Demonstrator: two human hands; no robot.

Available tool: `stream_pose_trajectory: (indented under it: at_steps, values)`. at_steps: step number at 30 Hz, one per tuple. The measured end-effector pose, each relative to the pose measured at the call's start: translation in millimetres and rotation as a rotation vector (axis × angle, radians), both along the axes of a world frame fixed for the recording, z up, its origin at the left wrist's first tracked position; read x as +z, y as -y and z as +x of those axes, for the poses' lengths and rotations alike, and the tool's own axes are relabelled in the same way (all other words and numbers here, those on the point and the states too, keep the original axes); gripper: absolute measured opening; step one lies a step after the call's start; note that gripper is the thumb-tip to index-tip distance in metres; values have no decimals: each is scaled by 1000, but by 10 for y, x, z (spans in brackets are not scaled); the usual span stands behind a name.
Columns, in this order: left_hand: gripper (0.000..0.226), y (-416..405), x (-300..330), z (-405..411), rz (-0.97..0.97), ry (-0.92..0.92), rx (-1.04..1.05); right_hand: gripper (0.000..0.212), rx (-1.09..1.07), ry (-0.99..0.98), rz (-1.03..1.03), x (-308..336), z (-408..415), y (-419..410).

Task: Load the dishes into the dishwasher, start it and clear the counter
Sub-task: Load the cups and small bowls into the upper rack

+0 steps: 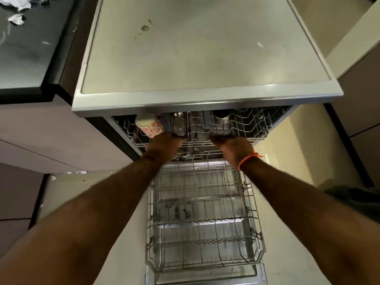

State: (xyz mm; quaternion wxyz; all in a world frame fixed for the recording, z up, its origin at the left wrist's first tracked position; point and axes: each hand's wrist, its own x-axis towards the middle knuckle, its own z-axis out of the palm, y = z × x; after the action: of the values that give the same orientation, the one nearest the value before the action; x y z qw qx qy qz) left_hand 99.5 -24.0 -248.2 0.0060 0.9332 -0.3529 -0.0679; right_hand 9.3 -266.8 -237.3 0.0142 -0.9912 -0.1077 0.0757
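Upper rack [246, 124] lying crosswise, both hands apparently gripping its front rail

The dishwasher [205, 99] stands open. Its upper rack [246, 124] is partly out, holding a floral-patterned cup [149, 125] lying on its side, a clear glass [179, 125] and a steel cup [221, 118]. The wire lower rack [203, 223] rests fully out on the door.

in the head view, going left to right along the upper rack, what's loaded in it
patterned cup → clear glass → steel cup → bare wire tines
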Motion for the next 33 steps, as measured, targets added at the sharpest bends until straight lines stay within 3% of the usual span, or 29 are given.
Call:
stream_pose_trajectory:
  at_steps: [3,6,10,16,19,23,27,29,33]
  values:
    - [28,18,-27,91,-78,38,38,63,-11,47,45,-17,155,62]
    - [45,6,-165,94,-160,32,23,59,-37,9,80,-22,227,74]
    - [91,-75,-312,32,33,-7,-3,57,-164,-45,128,-24,462,132]
    - [104,-67,-242,21,110,-110,-4,40,-182,-11,71,-101,522,96]
    - [108,-49,-82,-5,68,-195,22,49,-290,-82,-7,-111,506,-32]
    - [90,-85,291,-200,26,-303,85,76,-331,-215,27,40,271,-230]
    - [48,-193,694,-578,53,-416,170,81,-249,-324,-1,346,-189,-367]
    - [39,-247,884,-754,77,-439,173,75,-210,-318,-9,508,-388,-414]
    - [44,-533,1463,-1370,32,-435,210,57,-207,-294,79,1160,-824,-722]
